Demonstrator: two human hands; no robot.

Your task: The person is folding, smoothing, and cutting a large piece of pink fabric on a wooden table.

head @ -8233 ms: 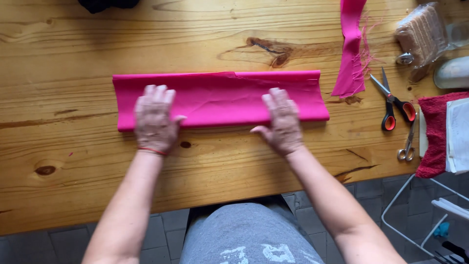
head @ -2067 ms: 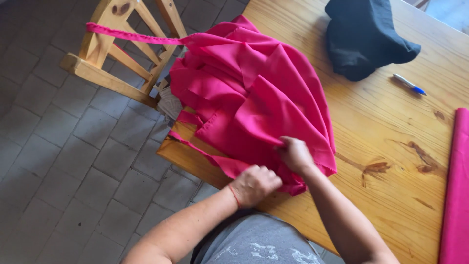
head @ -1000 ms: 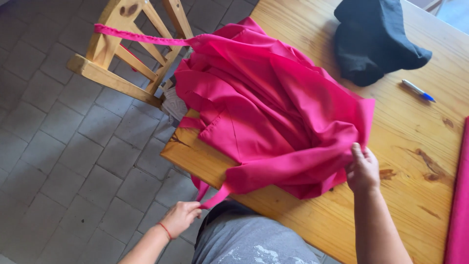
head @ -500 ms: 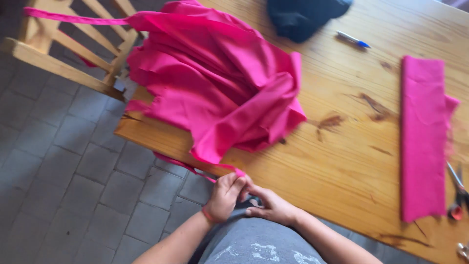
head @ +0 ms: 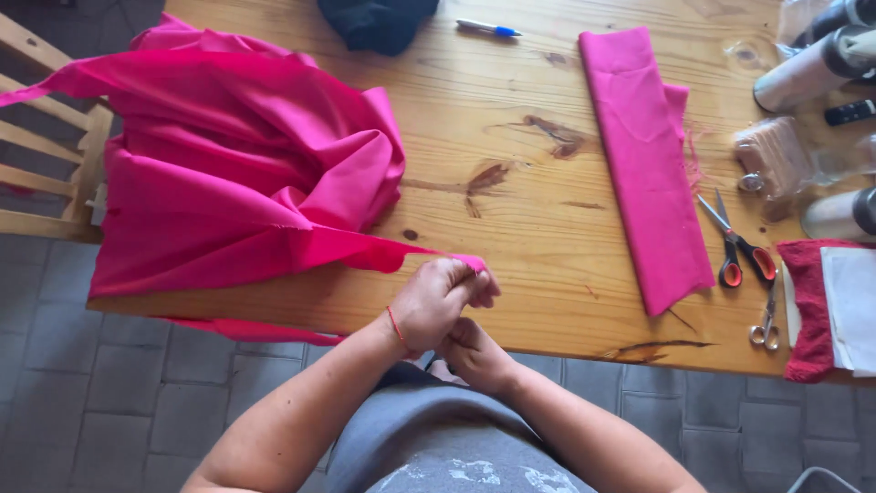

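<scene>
- Loose pink fabric [head: 246,173]: large bunched length heaped on the left part of the wooden table [head: 511,237], spilling over its near and left edges; one corner is drawn out toward the person. Unfolded.
- Left hand [head: 438,301]: clenched on that drawn-out corner at the table's near edge.
- Right hand [head: 474,351]: just below the left and touching it, partly hidden; whether it grips cloth cannot be told.
- Folded pink piece [head: 643,164]: flat, well apart to the right; judged finished.
- Red-handled scissors [head: 735,246]: beside the folded piece, untouched.
- Small snips [head: 765,319]: near the red cloth [head: 812,310].
- Blue pen [head: 488,28], dark garment [head: 379,20]: far edge.
- Wooden chair [head: 41,173]: at left.
</scene>
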